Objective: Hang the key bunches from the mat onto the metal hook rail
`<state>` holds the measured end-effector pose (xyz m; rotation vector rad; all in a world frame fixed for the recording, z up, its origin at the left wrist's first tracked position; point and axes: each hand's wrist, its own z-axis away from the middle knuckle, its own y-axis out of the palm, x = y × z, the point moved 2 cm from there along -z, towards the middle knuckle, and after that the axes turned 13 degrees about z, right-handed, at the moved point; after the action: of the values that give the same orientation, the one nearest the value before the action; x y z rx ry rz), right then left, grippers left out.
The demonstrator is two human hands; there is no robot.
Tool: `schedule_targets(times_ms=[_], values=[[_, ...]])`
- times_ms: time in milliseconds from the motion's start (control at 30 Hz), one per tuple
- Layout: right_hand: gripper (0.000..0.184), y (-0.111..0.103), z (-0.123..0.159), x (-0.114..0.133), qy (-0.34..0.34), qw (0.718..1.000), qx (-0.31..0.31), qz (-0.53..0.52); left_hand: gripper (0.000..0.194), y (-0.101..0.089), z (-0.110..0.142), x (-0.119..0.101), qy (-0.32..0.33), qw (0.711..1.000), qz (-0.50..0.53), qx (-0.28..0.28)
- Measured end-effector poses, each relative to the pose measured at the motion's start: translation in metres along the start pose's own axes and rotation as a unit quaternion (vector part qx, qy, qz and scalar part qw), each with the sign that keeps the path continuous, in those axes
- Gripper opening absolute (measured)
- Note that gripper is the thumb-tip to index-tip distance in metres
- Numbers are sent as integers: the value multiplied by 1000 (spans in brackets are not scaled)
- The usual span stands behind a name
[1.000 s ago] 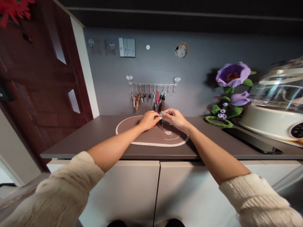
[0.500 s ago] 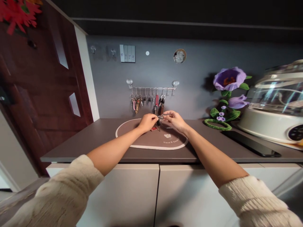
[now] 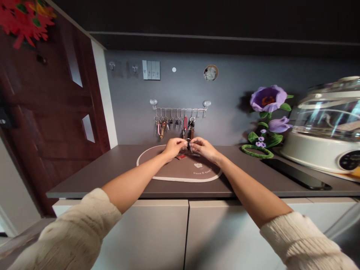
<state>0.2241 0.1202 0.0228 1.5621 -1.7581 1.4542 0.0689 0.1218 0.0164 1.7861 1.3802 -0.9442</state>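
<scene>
Above a brown mat (image 3: 168,168), both hands meet at a small key ring (image 3: 188,140) with dark keys hanging from it. The fingertips of my left hand (image 3: 173,147) pinch the ring from the left. On the other side my right hand (image 3: 206,148) has thumb and fingers closed on the keys beside the ring; the exact grip is too small to make out. Under the hands a small red item (image 3: 181,157) lies on the mat. Behind them, several key sets (image 3: 163,125) hang from a clear hook rail (image 3: 180,109) on the wall.
The mat lies on a dark countertop (image 3: 112,180). Purple knitted flowers (image 3: 268,99), a black phone (image 3: 298,174) and a white appliance with a clear lid (image 3: 317,146) stand or lie to the right. A dark red door (image 3: 53,112) is at the left, a dark shelf (image 3: 213,22) overhead.
My right hand's fingers have come down and closed in beside the ring, and the keys have turned. My left hand keeps its pinch. The whole view has shifted slightly.
</scene>
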Motion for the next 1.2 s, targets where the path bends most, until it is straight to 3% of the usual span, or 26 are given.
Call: schedule_targets(times_ms=[300,633,967,1200], values=[[26,-3,2,8,-31,998,-42,40,31,0,1,-1,-15,998,54,5],[29,-6,4,10,-52,996,-68,15,34,6,6,-7,-10,999,34,41],[28,-20,-7,17,-86,987,-98,89,28,3,1,-13,65,992,-94,44],[25,-41,-31,22,-65,980,-136,129,23,-6,-3,-17,153,956,-247,43]])
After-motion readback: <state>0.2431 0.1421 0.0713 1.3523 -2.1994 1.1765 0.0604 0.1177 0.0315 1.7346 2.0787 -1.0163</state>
